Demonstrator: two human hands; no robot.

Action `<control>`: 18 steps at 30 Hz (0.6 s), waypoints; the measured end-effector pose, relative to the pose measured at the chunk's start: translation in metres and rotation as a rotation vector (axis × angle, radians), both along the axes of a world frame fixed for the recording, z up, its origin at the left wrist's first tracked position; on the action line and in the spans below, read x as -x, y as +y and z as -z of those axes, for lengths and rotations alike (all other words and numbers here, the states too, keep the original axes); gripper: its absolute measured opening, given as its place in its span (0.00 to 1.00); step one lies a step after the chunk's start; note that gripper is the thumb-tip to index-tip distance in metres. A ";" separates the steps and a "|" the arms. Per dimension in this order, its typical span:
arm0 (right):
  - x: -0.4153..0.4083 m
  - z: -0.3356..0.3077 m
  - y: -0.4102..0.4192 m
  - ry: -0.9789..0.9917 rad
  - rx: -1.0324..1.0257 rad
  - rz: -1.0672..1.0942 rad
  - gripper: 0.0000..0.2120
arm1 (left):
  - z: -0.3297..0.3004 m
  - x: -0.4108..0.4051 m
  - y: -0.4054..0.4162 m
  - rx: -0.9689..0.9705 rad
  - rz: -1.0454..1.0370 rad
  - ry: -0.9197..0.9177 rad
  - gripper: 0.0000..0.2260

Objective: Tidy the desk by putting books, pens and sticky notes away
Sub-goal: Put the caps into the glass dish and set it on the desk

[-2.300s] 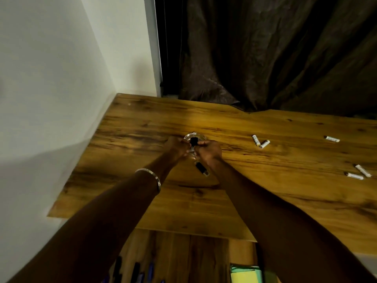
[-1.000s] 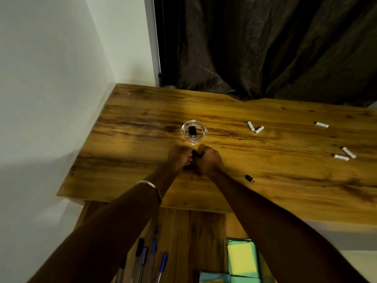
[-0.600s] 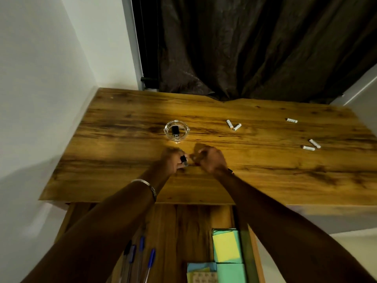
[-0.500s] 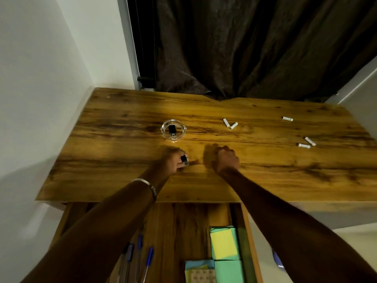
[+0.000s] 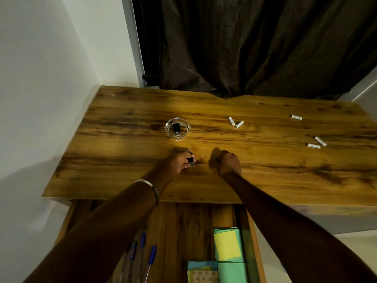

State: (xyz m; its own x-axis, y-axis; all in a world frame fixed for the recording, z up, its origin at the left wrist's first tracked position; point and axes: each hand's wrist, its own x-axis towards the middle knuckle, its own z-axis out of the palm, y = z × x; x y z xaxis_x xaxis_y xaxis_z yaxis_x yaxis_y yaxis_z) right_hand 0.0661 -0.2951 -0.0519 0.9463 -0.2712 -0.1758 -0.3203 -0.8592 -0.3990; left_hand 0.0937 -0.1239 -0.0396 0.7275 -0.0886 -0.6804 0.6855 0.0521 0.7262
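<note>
My left hand rests on the wooden desk and pinches a small black piece with a silver end. Beside it my right hand is curled into a fist on the desk, and a small dark tip shows at its left edge. Below the desk's front edge an open drawer holds several blue-capped pens, a yellow sticky-note pad, a green pad and a light blue pad.
A round glass dish with a black item inside stands just beyond my hands. Several small white cylinders lie on the desk: two in the middle, the others at right. A dark curtain hangs behind.
My hands came back from the glass dish toward the desk's front and separated; the right moved to the right. The loose black cap seen on the desk earlier no longer shows.
</note>
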 end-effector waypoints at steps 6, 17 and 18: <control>-0.029 -0.013 0.045 -0.117 -0.367 0.019 0.08 | -0.005 -0.014 0.007 -0.064 -0.022 -0.054 0.12; -0.089 -0.018 0.090 -0.128 -0.565 0.055 0.07 | -0.022 -0.059 0.026 -0.097 -0.064 -0.151 0.13; -0.092 -0.020 0.091 -0.127 -0.583 0.052 0.07 | -0.024 -0.063 0.026 -0.120 -0.071 -0.165 0.11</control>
